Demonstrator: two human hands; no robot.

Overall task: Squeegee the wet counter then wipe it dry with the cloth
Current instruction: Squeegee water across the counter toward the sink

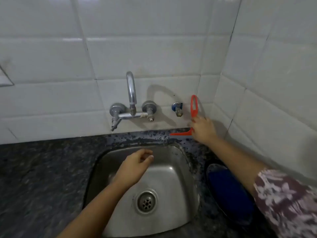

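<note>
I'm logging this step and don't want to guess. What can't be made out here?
- Head view: right hand covers the red squeegee mid-handle, so the grip is unclear.
- Blue cloth: partly behind the right forearm, blurred.
- Counter: wetness unreadable on the speckled stone.
- Sink: front rim cut off by the bottom edge.

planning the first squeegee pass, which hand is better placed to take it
Right. The right hand is already on the red squeegee, which stands against the tiled wall behind the sink. The left hand hovers empty over the basin, well short of it.
</note>
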